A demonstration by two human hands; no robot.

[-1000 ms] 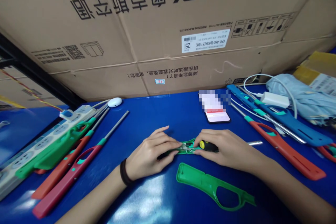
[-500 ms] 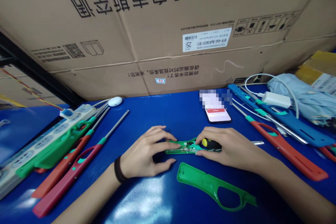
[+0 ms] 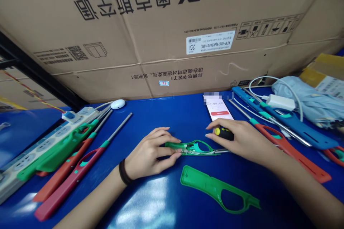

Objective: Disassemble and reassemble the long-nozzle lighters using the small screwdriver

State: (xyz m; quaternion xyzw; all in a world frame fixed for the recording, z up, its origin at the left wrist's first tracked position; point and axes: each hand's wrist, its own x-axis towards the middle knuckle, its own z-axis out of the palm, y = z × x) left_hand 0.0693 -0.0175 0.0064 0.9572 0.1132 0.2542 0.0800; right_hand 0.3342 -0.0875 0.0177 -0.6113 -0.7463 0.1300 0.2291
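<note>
An opened green long-neck gas lighter (image 3: 200, 148) lies on the blue table, its inner parts and a white wire exposed and its metal tube pointing right. My left hand (image 3: 150, 154), with a dark band at the wrist, pinches the lighter's handle end between thumb and fingers. Up and to the right, apart from the lighter, my right hand (image 3: 243, 139) is closed around a black-and-yellow screwdriver handle (image 3: 225, 133); no shaft shows. The loose green half-shell (image 3: 212, 188) rests inner side up, nearer to me.
Left stand a power strip (image 3: 44, 146) and several lighters, one dark red (image 3: 72, 175). A phone (image 3: 219, 109) with a timer lies behind my right hand. To the right are a red lighter (image 3: 292, 152), blue lighters (image 3: 301, 123) and a white charger (image 3: 281, 102). A carton (image 3: 161, 32) walls the back.
My right hand has lifted away from the lighter, up and to the right, with the screwdriver. My left thumb has closed onto the lighter. The phone's timer now shows.
</note>
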